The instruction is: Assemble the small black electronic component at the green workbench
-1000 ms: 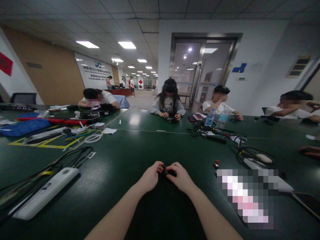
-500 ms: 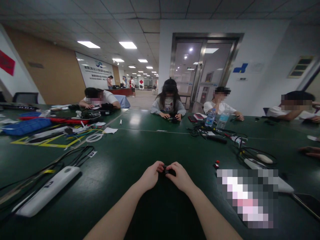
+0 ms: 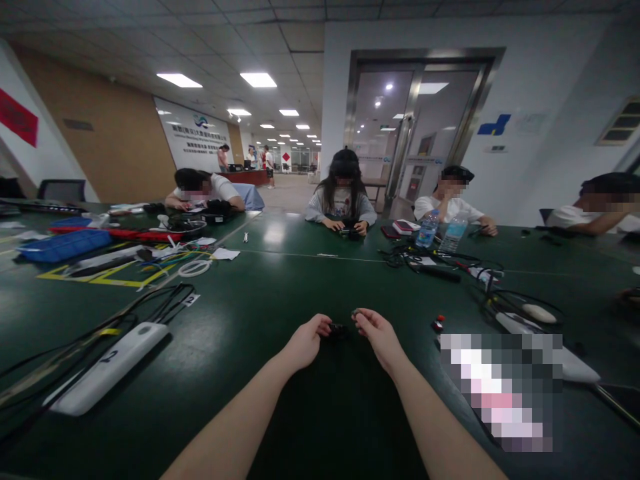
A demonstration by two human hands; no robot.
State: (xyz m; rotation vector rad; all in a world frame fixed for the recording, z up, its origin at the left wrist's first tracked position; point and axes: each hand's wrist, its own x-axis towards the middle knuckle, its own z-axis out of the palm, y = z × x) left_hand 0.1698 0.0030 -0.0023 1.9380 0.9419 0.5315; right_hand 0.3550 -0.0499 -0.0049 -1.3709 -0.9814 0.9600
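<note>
Over the green table (image 3: pixel 240 293), my left hand (image 3: pixel 307 341) is closed on a small black object (image 3: pixel 338 329) that sticks out to the right of its fingertips. My right hand (image 3: pixel 375 331), a short gap further right, has its thumb and fingers pinched together. Something tiny and dark shows at its fingertips, too small to name. The two hands do not touch.
A white power strip (image 3: pixel 113 367) with cables lies at the left. Further back are a blue tray (image 3: pixel 65 245) and loose wires. At the right are a small red-and-black item (image 3: pixel 439 323), a pixelated object and bottles (image 3: pixel 427 230). Several people sit around the table.
My right hand has moved away from my left hand and the black object, to the right, opening a gap between them. The whole view has shifted slightly.
</note>
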